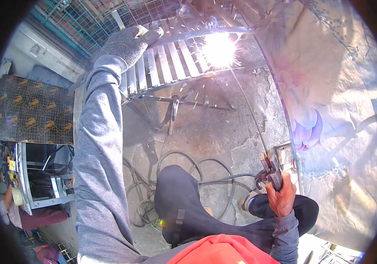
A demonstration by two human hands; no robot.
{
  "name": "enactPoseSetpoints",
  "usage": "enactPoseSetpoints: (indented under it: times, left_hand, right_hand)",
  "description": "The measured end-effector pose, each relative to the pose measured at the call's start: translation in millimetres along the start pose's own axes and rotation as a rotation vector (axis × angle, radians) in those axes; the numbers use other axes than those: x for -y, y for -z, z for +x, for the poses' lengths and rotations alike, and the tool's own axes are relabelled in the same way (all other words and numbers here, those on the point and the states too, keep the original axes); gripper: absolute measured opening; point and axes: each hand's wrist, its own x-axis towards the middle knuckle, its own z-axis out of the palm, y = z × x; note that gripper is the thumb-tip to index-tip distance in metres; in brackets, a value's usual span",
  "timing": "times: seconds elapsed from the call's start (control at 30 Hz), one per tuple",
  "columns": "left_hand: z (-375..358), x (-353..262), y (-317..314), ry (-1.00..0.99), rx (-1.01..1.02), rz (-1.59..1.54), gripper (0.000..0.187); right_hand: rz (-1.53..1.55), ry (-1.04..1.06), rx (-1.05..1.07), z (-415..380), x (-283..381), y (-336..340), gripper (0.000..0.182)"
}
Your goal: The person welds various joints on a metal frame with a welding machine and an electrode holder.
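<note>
My right hand (281, 196), bare, is closed around the handle of a welding electrode holder (272, 170) at the lower right. From its jaws a long thin rod (249, 99) runs up to a bright white arc with flying sparks at the top centre. The glare hides the metal there. In a grey knitted glove, my left hand (129, 44) lies at the left end of a flat metal bar (193, 33), its fingers curled at the bar. Below the bar are the parallel slats (164, 64) of a metal frame.
Looped cables (177, 154) lie on the concrete floor near my knees. A clamp (175, 104) hangs below the slatted frame. Left are a patterned board (32, 110), a metal rack (26, 176) and another person's arm. A large cloth sheet (338, 145) hangs right; wire mesh (71, 26) stands behind.
</note>
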Motion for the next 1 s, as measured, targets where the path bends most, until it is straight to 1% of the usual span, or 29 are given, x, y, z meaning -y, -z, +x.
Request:
enactPoseSetpoints:
  times: [0.03,0.07,0.13,0.17,0.3,0.37,0.4,0.47,0.5,0.53,0.6,0.67,0.7,0.73,0.8,0.83,0.9,1.0]
  left_hand:
    - [-0.2,2.5,0.8,-0.051,-0.005,-0.034,0.067]
    - [0.9,2.9,1.2,-0.051,-0.005,-0.034,0.067]
    - [-0.2,-1.7,8.7,0.004,0.109,-0.073,0.069]
    - [-1.6,-1.1,4.9,0.002,0.056,-0.092,0.069]
    - [-1.1,-2.1,7.8,0.049,0.056,-0.145,0.065]
    - [-0.6,-4.7,14.6,0.033,0.145,-0.096,0.064]
    - [-0.6,-2.9,11.2,0.032,0.145,-0.097,0.064]
    - [-0.6,2.9,1.4,-0.029,0.050,-0.171,0.068]
    - [-0.4,0.0,5.1,0.010,0.081,-0.123,0.068]
    - [0.5,-0.4,10.3,-0.024,0.111,-0.057,0.069]
    - [-1.4,-2.4,11.3,-0.025,0.095,-0.060,0.071]
    - [-1.4,-2.9,7.1,-0.062,-0.012,-0.084,0.076]
    - [-2.8,-0.6,9.2,0.002,0.121,-0.228,0.079]
    - [-2.6,-0.9,8.2,0.000,0.114,-0.260,0.079]
    - [-2.7,-3.4,16.1,0.002,0.200,-0.209,0.077]
    - [-1.5,-0.7,12.1,0.001,0.200,-0.209,0.077]
    - [0.1,4.2,3.7,-0.058,0.115,-0.237,0.075]
    - [-1.1,2.5,5.2,-0.067,0.089,-0.190,0.072]
  right_hand:
    - [-0.008,-0.001,0.000,0.8,1.9,0.8,0.036]
    - [-0.016,-0.002,-0.001,1.2,2.8,1.2,0.036]
    - [-0.014,-0.006,-0.006,0.9,3.0,0.7,0.036]
    - [-0.011,-0.009,-0.011,0.8,3.0,0.5,0.036]
    - [-0.025,0.009,-0.010,1.7,2.6,0.4,0.035]
    - [-0.017,0.004,-0.015,1.2,2.6,0.5,0.035]
    - [-0.017,0.003,-0.015,1.2,2.3,0.4,0.035]
    - [-0.023,0.005,-0.013,1.5,1.4,-0.2,0.035]
    - [-0.023,0.004,-0.013,1.6,1.8,0.0,0.035]
    - [-0.018,0.002,-0.012,1.8,2.5,0.1,0.036]
    - [-0.013,-0.001,-0.011,-0.2,-0.8,0.0,0.036]
    - [-0.009,0.049,0.003,-2.8,-3.4,0.3,0.037]
    - [0.011,-0.006,-0.021,-1.7,-1.9,1.5,0.037]
    - [-0.022,-0.026,-0.004,-1.1,0.6,4.4,0.038]
    - [0.014,0.012,-0.050,-0.6,1.0,3.1,0.037]
    - [0.014,0.012,-0.051,-0.6,0.8,3.5,0.037]
    - [0.007,-0.006,-0.044,-1.3,0.6,4.0,0.037]
    - [0.026,-0.010,-0.041,-1.4,1.4,3.6,0.037]
